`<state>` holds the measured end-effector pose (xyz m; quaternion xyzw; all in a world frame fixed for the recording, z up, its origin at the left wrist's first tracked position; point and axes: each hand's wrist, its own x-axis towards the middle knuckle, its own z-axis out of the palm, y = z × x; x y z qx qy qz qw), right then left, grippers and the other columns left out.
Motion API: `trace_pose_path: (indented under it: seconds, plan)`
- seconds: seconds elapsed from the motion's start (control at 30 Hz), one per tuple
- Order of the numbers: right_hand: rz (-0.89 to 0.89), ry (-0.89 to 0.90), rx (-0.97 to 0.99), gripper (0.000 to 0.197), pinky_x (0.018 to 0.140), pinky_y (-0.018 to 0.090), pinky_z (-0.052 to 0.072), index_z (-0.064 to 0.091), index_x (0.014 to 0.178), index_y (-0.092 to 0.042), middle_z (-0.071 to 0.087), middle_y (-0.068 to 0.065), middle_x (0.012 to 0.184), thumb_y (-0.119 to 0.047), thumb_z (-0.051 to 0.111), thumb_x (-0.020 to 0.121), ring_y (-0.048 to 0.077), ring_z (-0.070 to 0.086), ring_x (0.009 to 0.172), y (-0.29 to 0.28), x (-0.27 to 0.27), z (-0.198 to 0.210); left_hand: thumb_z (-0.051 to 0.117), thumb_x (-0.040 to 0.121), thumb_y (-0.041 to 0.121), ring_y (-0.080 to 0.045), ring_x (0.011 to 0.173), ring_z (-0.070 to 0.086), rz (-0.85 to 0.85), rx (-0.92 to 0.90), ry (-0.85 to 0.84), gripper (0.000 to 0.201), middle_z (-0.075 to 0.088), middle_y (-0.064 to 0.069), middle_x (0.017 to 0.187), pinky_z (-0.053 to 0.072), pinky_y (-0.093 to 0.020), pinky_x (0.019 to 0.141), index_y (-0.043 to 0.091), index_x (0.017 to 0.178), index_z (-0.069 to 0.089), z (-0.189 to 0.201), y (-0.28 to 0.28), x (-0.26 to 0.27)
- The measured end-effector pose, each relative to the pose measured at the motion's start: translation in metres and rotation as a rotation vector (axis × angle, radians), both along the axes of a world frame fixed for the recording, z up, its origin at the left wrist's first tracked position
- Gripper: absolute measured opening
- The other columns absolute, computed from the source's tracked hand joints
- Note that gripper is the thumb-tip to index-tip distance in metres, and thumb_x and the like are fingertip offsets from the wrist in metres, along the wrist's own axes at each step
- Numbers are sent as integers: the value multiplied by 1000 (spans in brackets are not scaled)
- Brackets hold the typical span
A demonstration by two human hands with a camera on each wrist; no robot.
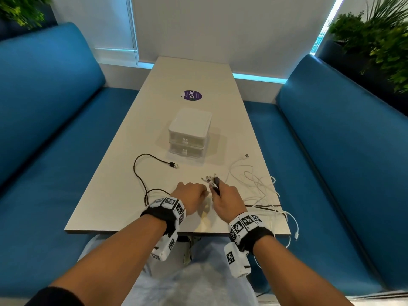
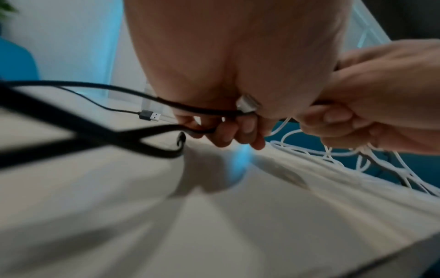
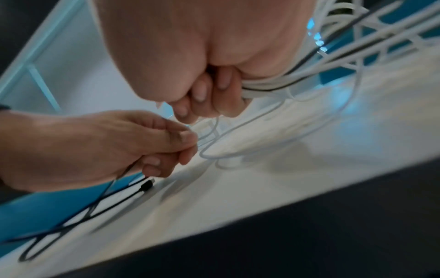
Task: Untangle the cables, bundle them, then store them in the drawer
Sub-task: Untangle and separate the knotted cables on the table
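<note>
Black cable (image 1: 141,180) loops across the table's (image 1: 106,195) left side into the left hand (image 1: 191,196), whose curled fingers (image 2: 240,131) pinch it. Behind stands the closed white drawer unit (image 1: 189,133). Right hand (image 1: 227,200) grips a bunch of cable ends (image 1: 210,181), white cables (image 1: 258,188) trailing rightward over the table edge.

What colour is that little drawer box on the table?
White; the drawer box shows best in the head view.

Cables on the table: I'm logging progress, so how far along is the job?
Early. Done: the right hand grips several connector ends gathered together. In hand: the left hand holds the black cable. Left: the white cables are loose and tangled, nothing is bundled, and both drawers of the drawer unit are closed.
</note>
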<state>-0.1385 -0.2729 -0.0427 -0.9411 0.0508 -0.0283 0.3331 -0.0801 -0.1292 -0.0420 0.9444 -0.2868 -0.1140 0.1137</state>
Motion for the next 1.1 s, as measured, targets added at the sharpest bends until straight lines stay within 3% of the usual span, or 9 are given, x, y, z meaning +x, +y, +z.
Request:
trace_pose_path:
  seconds: [0.13,0.23,0.47,0.6,0.77,0.9,0.97,1.03,1.1]
  plan:
    - [69,103,-197,26,76,43,53,58,117,-15,66,16,98,-30,45,100,36,63,87,1,3,-3,38,102,24,-27,91,62,-54,-36,-20,25,70,-1,99,28,-35,79,22,102,63,-3,3,-1]
    - [64,161,-312,27,74,41,52,54,116,-12,63,18,98,-32,44,101,39,61,88,-11,3,-4,43,103,37,-26,84,60,-48,-74,-12,26,68,-1,91,30,-34,77,20,95,61,0,18,1]
    - [1,211,-321,31,77,39,53,56,117,-14,64,16,103,-37,43,101,36,63,92,-26,-3,-5,38,105,37,-26,78,56,-129,2,-59,34,65,-3,87,30,-35,70,16,86,56,-1,25,2]
    - [102,195,-329,26,70,39,53,57,118,-19,66,14,96,-34,45,100,34,64,83,-20,-9,-5,41,104,28,-27,88,62,-143,-76,-43,26,68,-4,96,44,-39,77,17,97,63,-1,5,-2]
    - [57,208,-429,26,70,38,52,58,117,-20,66,12,95,-33,44,100,34,64,85,-25,-5,0,31,107,34,-29,85,56,-206,57,-295,31,57,-4,98,27,-36,73,17,106,57,-4,5,0]
    - [-1,279,-369,25,71,34,48,62,109,-15,67,12,101,-31,46,99,33,65,92,-34,5,7,35,106,30,-26,72,43,-142,-33,-297,28,51,-8,107,31,-35,68,17,121,54,-7,14,0]
    - [-91,317,-407,25,75,33,48,62,112,-12,67,10,108,-25,46,98,31,65,97,-49,4,8,34,105,29,-26,79,48,-105,-55,-285,31,50,-8,113,36,-36,73,15,125,54,-7,24,6]
    - [-217,277,-429,26,81,33,50,61,114,-12,68,11,111,-24,47,96,30,65,99,-69,3,9,34,105,33,-26,97,55,-96,-43,-289,36,51,-5,120,39,-39,87,16,131,52,-8,33,14]
    - [-330,239,-434,25,77,34,49,57,115,-10,67,13,111,-21,44,97,31,64,99,-80,1,15,35,104,40,-24,110,53,-84,-26,-284,40,49,-3,126,37,-40,96,18,135,50,-8,39,20]
